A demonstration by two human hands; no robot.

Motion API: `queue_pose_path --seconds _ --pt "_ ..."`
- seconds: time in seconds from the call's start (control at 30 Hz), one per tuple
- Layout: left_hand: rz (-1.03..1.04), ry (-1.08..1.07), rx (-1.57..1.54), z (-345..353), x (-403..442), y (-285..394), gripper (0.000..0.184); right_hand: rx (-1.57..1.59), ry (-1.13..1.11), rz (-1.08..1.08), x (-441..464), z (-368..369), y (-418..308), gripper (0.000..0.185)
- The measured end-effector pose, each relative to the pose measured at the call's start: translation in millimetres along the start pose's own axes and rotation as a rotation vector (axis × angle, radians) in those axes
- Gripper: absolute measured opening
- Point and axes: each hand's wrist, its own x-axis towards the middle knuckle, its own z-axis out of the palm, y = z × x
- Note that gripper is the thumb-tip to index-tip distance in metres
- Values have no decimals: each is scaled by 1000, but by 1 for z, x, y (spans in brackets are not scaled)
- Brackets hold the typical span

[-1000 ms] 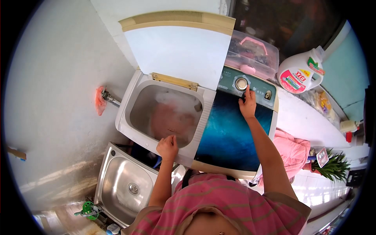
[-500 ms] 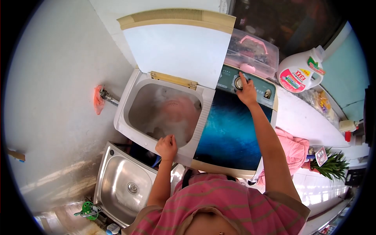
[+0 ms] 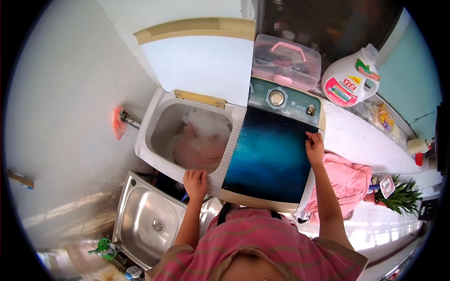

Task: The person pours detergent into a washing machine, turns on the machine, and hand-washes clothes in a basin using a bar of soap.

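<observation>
"Grip?"
"Left hand [image 3: 195, 184] curled at the tub rim [image 3: 161, 161], right hand [image 3: 315, 147] bent at the glossy blue lid [image 3: 269, 152]; whether grasping, cannot tell."
"Washing machine [image 3: 239, 114]?"
"Directly ahead, long axis crosswise, control panel [image 3: 294, 106] farthest; ribbed plastic deck."

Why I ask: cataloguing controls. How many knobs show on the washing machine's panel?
2: a large knob nearer the raised lid, a smaller knob toward the right end; the lid may hide more.

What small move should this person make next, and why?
Perhaps lower the raised white lid with beige trim: it stands open, leaving pink fabric in foamy water uncovered, and the right hand is away from the round silver dial.
</observation>
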Motion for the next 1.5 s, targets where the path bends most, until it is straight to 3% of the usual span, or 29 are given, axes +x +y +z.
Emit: queue_pose_path --seconds 0.07,0.27,0.53,0.83,0.97,1.03,1.2,1.27,1.5 --pt "-11 -9 -61 2 -12 10 13 -21 -17 -12 -9 -7 0 28" --pt "52 -135 61 5 -28 40 52 -194 25 -183 -13 -5 -12 27" --pt "-126 -105 117 33 -41 35 50 -119 -6 -239 -17 -10 -6 25" --pt "-135 -56 173 43 -44 32 51 -118 10 -277 -23 -11 -2 24" --pt "-131 -25 126 39 -45 34 51 -107 -11 -79 -50 -2 -16 27" --pt "-159 -20 115 34 -47 38 50 85 -122 32 -75 1 -58 27" --pt "-114 23 17 25 -51 35 51 199 -383 -96 -137 39 -120 25" --pt "-97 7 -15 20 -53 34 53 -165 -263 -584 -146 49 -124 25" --pt "-27 -5 -42 9 -72 27 50 -97 -331 -471 -149 49 -126 24"
